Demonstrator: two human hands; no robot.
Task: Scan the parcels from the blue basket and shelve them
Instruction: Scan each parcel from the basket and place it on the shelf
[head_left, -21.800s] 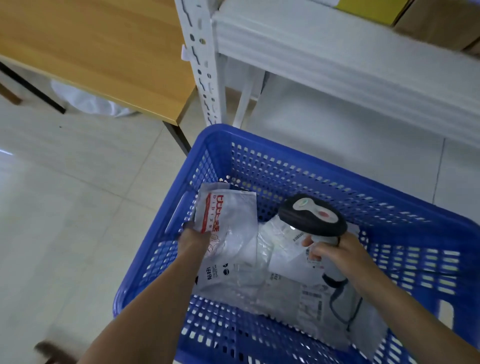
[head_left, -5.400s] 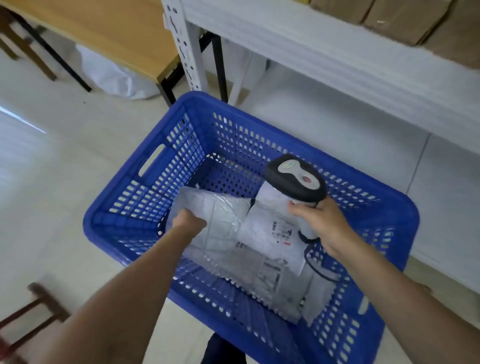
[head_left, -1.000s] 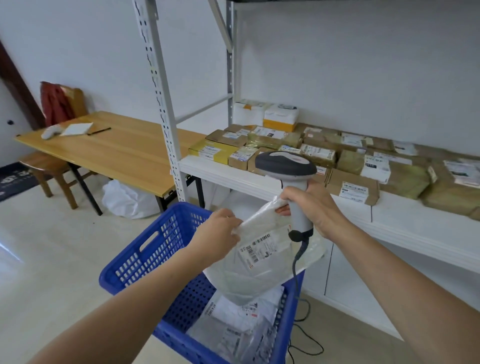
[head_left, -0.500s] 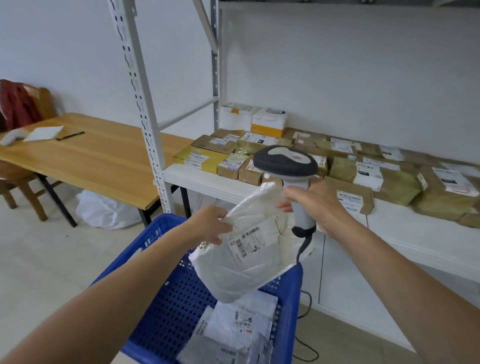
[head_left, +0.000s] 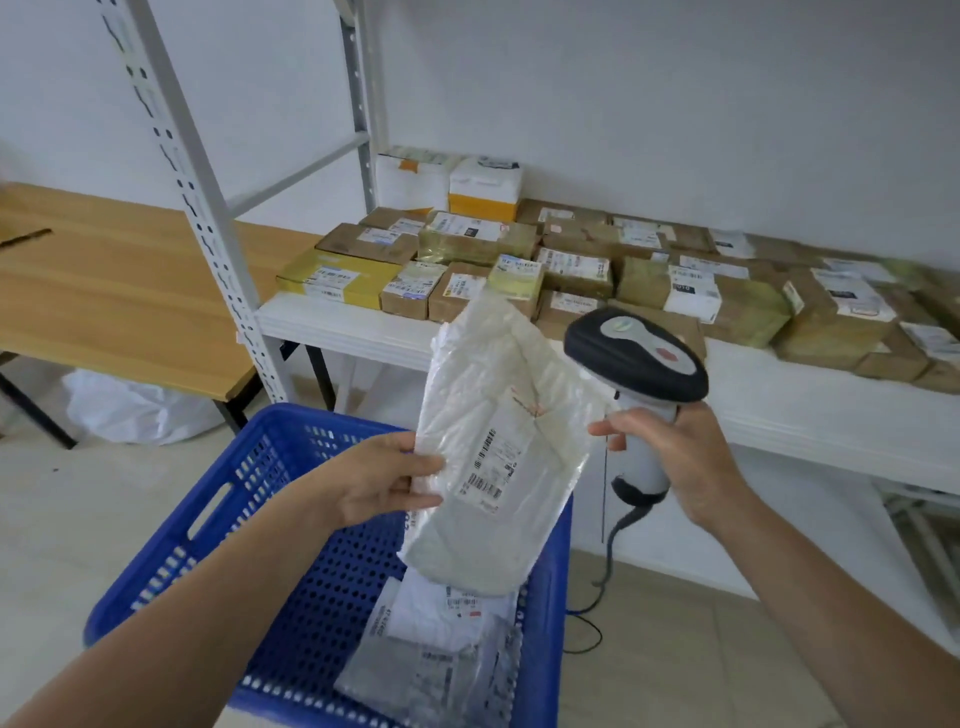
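Currently one white poly-bag parcel (head_left: 498, 452) is held nearly upright over the blue basket (head_left: 218, 519), its barcode label facing the camera. The left hand (head_left: 382, 480) pinches its left edge, thumb on the front and fingers curled behind. The right hand (head_left: 675, 457) is wrapped round the handle of one barcode scanner (head_left: 636, 358), whose dark head sits just right of the parcel's upper part. Its forefinger reaches toward the parcel's right edge, but whether it touches cannot be told. The scanner's cable (head_left: 608, 551) hangs to the floor.

Inside the basket, at its right end, at least two more bagged parcels (head_left: 441, 639) lie overlapping, one white and one grey.

Beyond, the white shelf (head_left: 779, 415) carries well over a dozen labelled cardboard boxes (head_left: 571, 270) packed side by side, with two white foam boxes (head_left: 447, 182) at the far wall. To the left stands a wooden worktop (head_left: 104, 306), with a white bag (head_left: 135, 410) on the floor beneath it.
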